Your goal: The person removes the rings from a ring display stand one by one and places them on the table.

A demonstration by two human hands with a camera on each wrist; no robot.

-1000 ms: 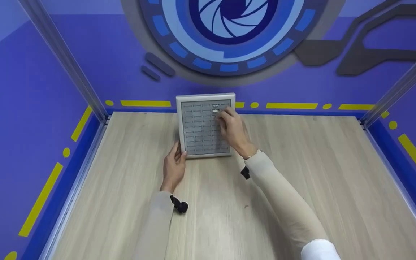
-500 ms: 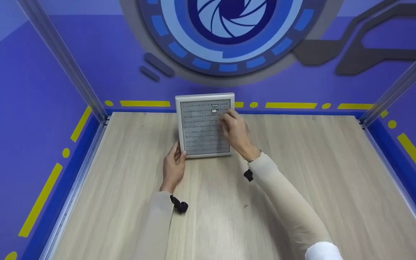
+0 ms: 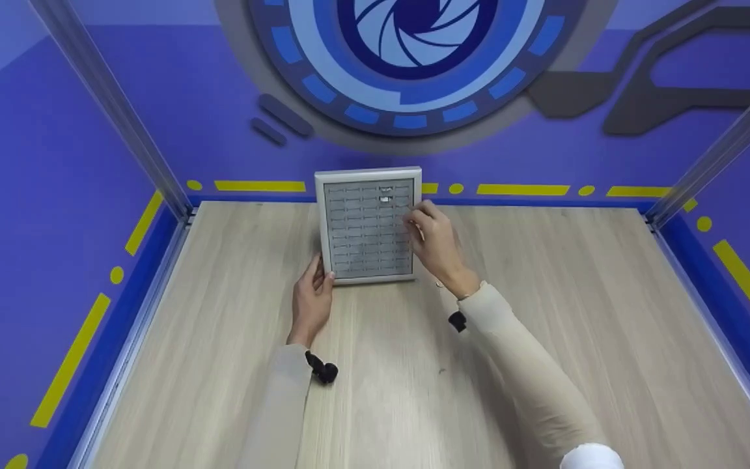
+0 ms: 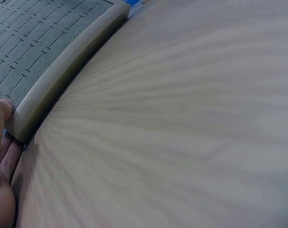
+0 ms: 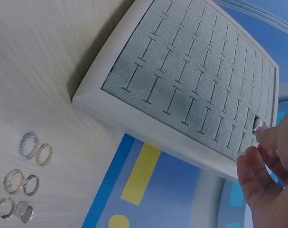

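- From the head camera we see a grey ring tray with a pale frame lying on the wooden table, at the far edge by the blue wall.
- Our left hand rests on the table at the tray's near left corner, fingers nearly straight, fingertips touching the frame; it grips nothing.
- Our right hand sits at the tray's right edge with the fingers bent inward toward the slotted foam. We cannot tell from here whether they pinch anything.
- Two rings sit in slots near the top of the tray, just up and left of the right hand's fingertips.
- From the left wrist camera we see the tray's frame running away diagonally, its corner low on the left. The left hand presses against that corner, thumb on the frame and fingers beside it on the table.
- From the right wrist camera we see the tray tilted across the picture, its rows of slots mostly bare.
- The right hand enters at the lower right, thumb and finger close together at a small ring set in a slot near the tray's edge. Whether they touch it is hard to tell.
- Six loose rings lie in pairs on the table at the lower left, well apart from the tray.
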